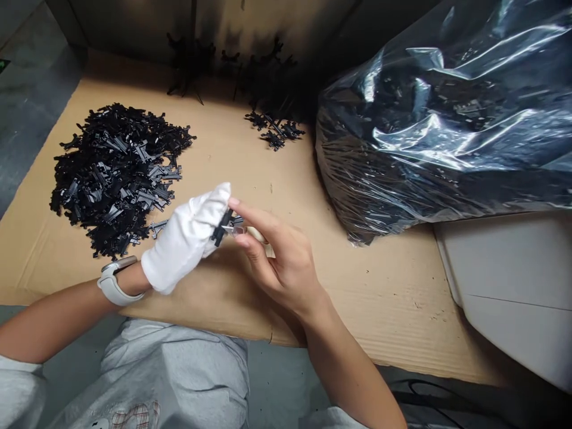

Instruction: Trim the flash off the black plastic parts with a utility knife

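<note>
My left hand (185,238) wears a white fabric glove and is shut on a small black plastic moulded piece (222,227). My bare right hand (281,262) pinches a small tool with a metal blade (236,230) and a pale handle between thumb and fingers. The blade sits against the black piece. To the left, a large heap of similar black plastic pieces (116,179) lies on a cardboard sheet (357,292). A smaller cluster of them (273,132) lies further back. A white smartwatch (115,281) circles my left wrist.
A large clear plastic bag (438,125) full of black pieces fills the back right of the cardboard. Dark pieces (190,65) stand in shadow near the back wall. A pale grey box or panel (500,280) sits at the right, and grey-clothed legs lie below.
</note>
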`<state>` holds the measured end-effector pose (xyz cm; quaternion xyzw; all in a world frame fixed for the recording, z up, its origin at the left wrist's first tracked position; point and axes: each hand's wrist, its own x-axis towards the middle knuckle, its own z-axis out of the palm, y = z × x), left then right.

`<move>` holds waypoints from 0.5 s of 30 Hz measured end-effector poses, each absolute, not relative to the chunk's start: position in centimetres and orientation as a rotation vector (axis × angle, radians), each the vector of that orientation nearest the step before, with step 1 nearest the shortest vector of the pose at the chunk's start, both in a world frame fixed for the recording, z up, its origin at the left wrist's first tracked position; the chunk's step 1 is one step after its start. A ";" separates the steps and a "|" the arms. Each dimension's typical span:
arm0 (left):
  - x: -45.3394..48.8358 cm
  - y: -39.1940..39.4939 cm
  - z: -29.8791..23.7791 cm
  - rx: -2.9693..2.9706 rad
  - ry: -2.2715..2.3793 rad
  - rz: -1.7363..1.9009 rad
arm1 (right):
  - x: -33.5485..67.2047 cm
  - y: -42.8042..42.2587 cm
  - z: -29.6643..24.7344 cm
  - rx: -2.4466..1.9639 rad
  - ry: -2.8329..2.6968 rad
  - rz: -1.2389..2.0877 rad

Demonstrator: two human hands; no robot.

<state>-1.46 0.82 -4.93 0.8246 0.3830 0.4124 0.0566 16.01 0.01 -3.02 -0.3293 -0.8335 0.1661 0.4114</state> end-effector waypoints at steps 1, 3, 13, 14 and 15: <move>-1.5 0.8 -5.0 2.532 1.173 1.249 | 16.0 0.0 -3.1 -0.821 -2.097 0.422; -1.6 0.8 -4.9 2.559 1.189 1.241 | 15.9 0.0 -3.1 -0.811 -2.095 0.430; -1.8 0.8 -4.8 2.660 1.200 1.267 | 15.7 -0.2 -3.5 -0.810 -2.070 0.473; -1.9 0.8 -4.9 2.675 1.193 1.275 | 15.7 -0.2 -3.5 -0.809 -2.064 0.486; -1.9 0.8 -5.1 2.666 1.198 1.258 | 15.6 -0.3 -3.6 -0.810 -2.056 0.501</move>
